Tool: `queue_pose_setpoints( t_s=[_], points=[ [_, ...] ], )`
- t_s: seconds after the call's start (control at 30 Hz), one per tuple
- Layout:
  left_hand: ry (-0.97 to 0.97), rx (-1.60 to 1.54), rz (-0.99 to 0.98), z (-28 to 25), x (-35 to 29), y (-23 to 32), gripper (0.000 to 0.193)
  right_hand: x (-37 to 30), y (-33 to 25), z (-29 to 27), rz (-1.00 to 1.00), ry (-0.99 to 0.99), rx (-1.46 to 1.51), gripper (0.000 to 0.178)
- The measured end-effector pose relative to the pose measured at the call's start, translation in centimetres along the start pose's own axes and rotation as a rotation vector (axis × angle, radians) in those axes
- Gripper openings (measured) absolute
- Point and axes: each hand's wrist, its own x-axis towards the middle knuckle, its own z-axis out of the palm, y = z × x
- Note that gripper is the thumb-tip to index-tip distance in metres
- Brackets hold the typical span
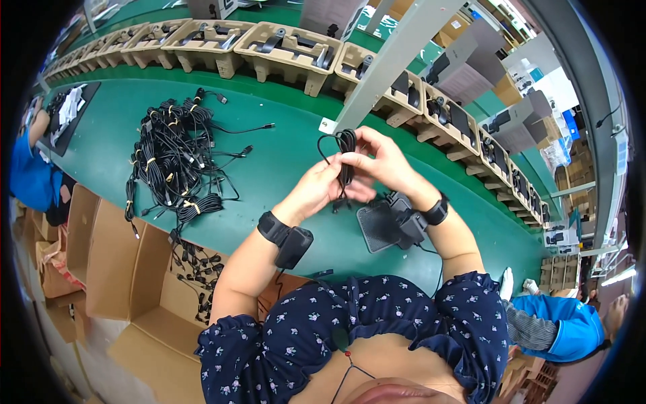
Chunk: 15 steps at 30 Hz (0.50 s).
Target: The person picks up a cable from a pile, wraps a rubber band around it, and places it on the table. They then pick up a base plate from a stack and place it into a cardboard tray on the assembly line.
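A coiled black cable (346,149) is held between both my hands above the green table. My left hand (316,180) grips the bundle from its left side, fingers closed near the middle. The thumb and fingers of my right hand (382,161) pinch the coil's upper part. One loop sticks out to the left, and the cable's lower end hangs beneath my hands. Below my right wrist lies a black device with a flat textured plate (378,227), partly hidden by the wrist unit. A large heap of tied black cables (176,151) rests to my left.
Moulded cardboard trays (289,54) holding black parts line the far side. A metal post (383,60) rises just beyond my hands. An open carton (155,283) with more cables stands at lower left. Co-workers in blue are at far left (30,168) and lower right (565,326).
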Motion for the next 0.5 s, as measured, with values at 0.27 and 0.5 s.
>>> queue_pose_setpoints(
  t_s=[0.27,0.5],
  points=[
    [-0.122,0.24,-0.429,-0.2,-0.4,0.5,0.033,-4.7,-0.4,1.0,-0.679,-0.03,-1.072,0.053],
    [0.072,0.374,-0.145,0.5,-0.9,-0.4,0.033,-6.4,-0.3,-2.6,-0.241,0.025,-0.896,0.04]
  ],
)
